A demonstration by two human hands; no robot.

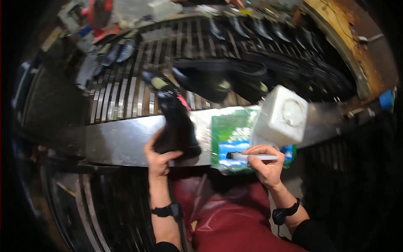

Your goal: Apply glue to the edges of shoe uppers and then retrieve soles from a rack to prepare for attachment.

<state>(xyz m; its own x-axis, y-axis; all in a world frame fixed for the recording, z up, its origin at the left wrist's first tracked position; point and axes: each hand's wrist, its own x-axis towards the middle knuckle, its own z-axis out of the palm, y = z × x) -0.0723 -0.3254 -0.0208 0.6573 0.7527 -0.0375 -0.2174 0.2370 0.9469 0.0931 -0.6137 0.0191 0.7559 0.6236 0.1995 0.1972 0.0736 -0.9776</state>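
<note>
My left hand (161, 157) is closed round a glossy black shoe (174, 122), which stands over the metal ledge and points toward the slats. Between the fingers of my right hand (265, 164) is a slim white-handled brush (247, 156), its dark tip turned left. Whether that tip is bristle or sponge I cannot tell. Under the brush lies a green, blue and white plastic sheet (220, 128). A white plastic container (285, 115) stands on it, just beyond my right hand. The shoe and the brush are apart.
Past the metal ledge (121, 140) runs a slatted conveyor (126, 90). Several black shoes (210, 75) lie across it, with others (239, 27) along the far side. A red machine part (100, 17) stands at far left; a worn wooden frame (344, 46) borders the right. Another person's hand shows at the top.
</note>
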